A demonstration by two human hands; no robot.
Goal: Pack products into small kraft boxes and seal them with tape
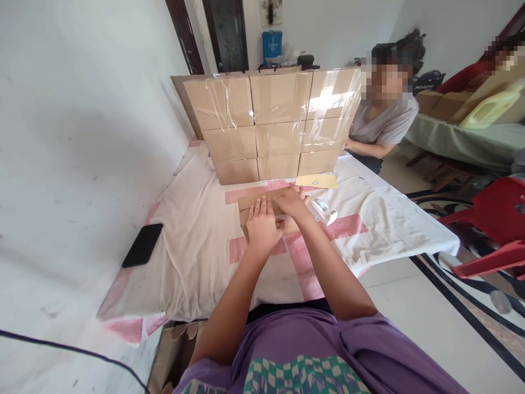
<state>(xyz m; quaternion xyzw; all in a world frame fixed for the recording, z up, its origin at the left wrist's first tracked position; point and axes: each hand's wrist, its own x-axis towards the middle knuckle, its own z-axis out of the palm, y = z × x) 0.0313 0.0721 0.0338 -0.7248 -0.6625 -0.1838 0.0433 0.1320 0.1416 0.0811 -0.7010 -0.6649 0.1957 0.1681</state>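
A small brown cardboard box [245,203] lies on the cloth-covered table in front of me, partly hidden under both hands. Flat across its top rests my left hand [263,221], fingers stretched out and thumb apart. My right hand [290,201] is bent over the far right part of the box, thumb on top and fingers curled at the edge. A pale strip shows between the hands, too small to name. Just right of the box is a small white object with a clear window [323,211]. A yellow card [315,181] lies behind it.
Stacked cardboard boxes wrapped in clear film [279,126] stand at the table's back. A black phone-like slab [143,245] lies at left by the wall. Another person [383,128] is behind the stack at right. A red plastic chair [494,219] stands right of the table.
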